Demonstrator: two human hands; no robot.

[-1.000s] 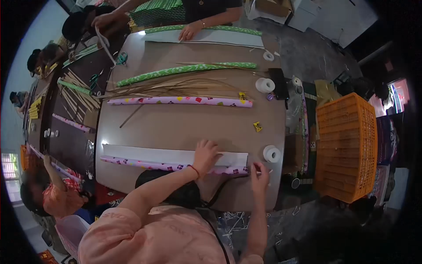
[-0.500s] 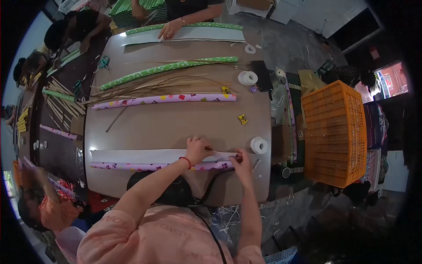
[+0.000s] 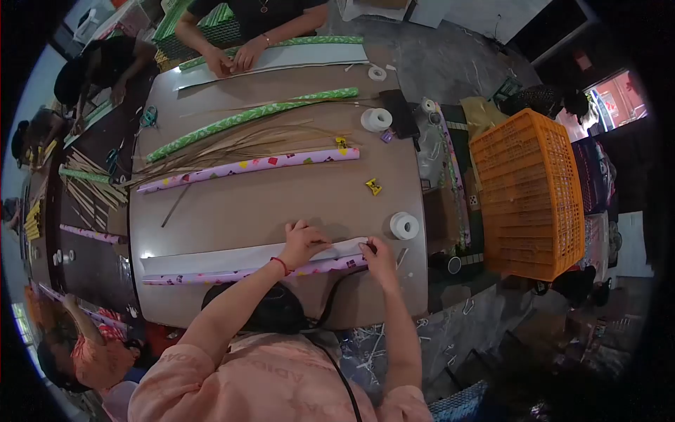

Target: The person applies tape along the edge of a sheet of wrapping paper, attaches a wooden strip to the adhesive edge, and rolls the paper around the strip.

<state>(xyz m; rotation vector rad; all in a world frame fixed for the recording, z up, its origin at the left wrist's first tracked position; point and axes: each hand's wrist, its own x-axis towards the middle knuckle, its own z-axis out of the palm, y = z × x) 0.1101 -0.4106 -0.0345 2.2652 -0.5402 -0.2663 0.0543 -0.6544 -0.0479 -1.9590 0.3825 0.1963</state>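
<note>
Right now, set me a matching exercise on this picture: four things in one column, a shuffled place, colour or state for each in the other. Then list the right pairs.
Column one
1. Left hand
2. Right hand
3. Plastic crate
4. White roll near the right hand

Column two
A. Orange, beyond the right edge of the table
B. Fingers at the right end of the white strip
C. On the table, touched by no hand
D. Red band at its wrist

Right pairs: 1-D, 2-B, 3-A, 4-C
</note>
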